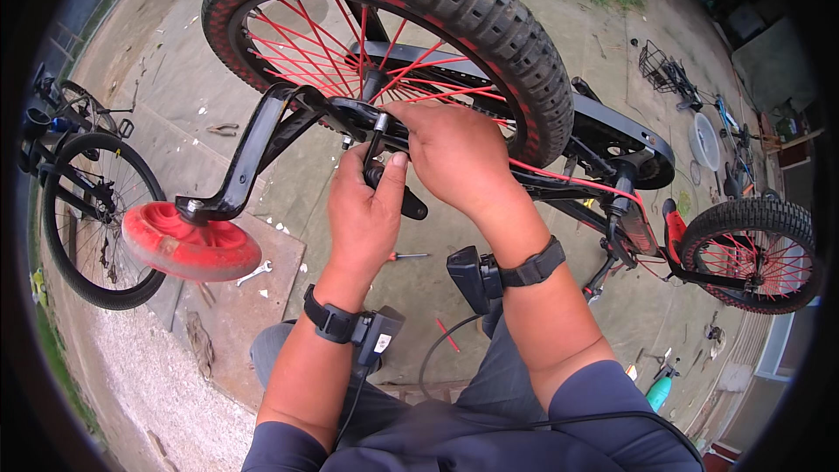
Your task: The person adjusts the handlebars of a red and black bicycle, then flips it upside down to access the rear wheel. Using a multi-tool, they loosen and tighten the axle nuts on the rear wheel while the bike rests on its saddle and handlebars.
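Observation:
A bicycle rear wheel (384,35) with a knobby black tyre and red spokes stands in front of me. A bent black bracket (253,144) near its axle carries a red training wheel (192,241). My left hand (363,205) is closed on a black socket wrench with a chrome socket (381,122), which reaches up to the bracket end. A flat black piece with a hole (415,206) shows beside that thumb. My right hand (459,153) is closed against the black frame near the axle. Its fingertips and whatever they grip are hidden.
The front wheel (752,255) extends to the right. Another bicycle wheel (103,220) stands at left. On the ground lie pliers (223,129), a wrench (255,273), a screwdriver (407,255) and a teal bottle (659,393). A white basin (703,142) is at far right.

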`<state>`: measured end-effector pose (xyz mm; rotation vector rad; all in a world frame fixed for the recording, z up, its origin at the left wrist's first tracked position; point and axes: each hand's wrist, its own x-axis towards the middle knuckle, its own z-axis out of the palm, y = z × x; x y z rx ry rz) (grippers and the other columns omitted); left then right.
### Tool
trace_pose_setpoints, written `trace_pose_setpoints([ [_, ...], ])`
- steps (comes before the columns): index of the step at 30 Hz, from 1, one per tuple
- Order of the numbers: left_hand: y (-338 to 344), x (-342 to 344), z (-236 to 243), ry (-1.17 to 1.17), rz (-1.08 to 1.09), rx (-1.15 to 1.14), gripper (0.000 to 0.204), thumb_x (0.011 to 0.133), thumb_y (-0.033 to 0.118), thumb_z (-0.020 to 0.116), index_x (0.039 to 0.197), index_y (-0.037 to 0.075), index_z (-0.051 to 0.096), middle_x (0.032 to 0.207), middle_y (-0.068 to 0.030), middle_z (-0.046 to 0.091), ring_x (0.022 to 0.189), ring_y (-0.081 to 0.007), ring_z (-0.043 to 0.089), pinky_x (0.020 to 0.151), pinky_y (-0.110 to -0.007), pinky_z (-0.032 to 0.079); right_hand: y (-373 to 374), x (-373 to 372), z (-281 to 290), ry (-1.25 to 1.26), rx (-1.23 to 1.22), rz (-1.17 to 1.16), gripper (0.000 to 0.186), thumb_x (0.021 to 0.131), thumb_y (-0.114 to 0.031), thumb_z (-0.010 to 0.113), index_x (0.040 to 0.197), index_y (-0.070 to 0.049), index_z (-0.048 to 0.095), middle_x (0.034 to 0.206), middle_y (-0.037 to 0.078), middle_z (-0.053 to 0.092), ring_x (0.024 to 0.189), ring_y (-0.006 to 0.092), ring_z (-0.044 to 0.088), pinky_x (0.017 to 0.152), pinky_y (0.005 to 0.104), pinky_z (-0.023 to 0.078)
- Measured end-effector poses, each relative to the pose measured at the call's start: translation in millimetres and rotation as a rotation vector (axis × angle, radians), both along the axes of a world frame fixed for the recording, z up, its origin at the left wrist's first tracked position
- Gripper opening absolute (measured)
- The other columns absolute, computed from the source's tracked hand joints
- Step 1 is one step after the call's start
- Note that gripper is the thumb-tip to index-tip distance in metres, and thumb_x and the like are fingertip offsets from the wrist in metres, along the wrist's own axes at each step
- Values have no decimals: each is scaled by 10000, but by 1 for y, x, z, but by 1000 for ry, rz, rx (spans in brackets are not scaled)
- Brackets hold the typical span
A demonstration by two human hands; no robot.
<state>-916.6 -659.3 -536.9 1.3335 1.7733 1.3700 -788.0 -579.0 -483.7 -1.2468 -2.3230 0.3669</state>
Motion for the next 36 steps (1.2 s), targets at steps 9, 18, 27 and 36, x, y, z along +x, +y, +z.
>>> trace_pose_setpoints([
  [9, -2, -12, 9, -1719, -213, -197, 484, 1059, 466, 568, 1241, 21, 631, 926, -72, 650, 739, -209, 667, 643, -305, 542, 3, 1, 0, 40, -68, 6, 429, 890, -15, 514, 1231, -148, 738, 1106, 96, 753, 973, 336, 718, 786, 446, 580],
  [18, -18, -24, -11, -1641, -298, -182, 511, 1079, 480, 500, 1268, 16, 600, 927, -75, 646, 770, -208, 667, 586, -312, 525, 1, 1, -2, 89, -42, 26, 420, 909, -28, 523, 1256, -147, 729, 1127, 115, 745, 981, 366, 703, 816, 454, 572],
  [27, -18, -13, 0, 257, 28, 7, 433, 968, 340, 734, 1200, -10, 627, 911, -161, 626, 787, -327, 663, 692, -437, 528, 3, 2, -5, 107, -62, 24, 421, 910, -31, 528, 1266, -138, 725, 1119, 132, 742, 1003, 366, 695, 838, 459, 566],
  [36, -9, -8, 5, 516, 66, 83, 499, 882, 358, 814, 1212, 36, 626, 1003, -160, 614, 800, -371, 652, 669, -463, 529, 3, 3, 0, 74, -119, 31, 442, 900, -26, 520, 1268, -159, 726, 1077, 146, 736, 972, 378, 691, 809, 473, 557],
])
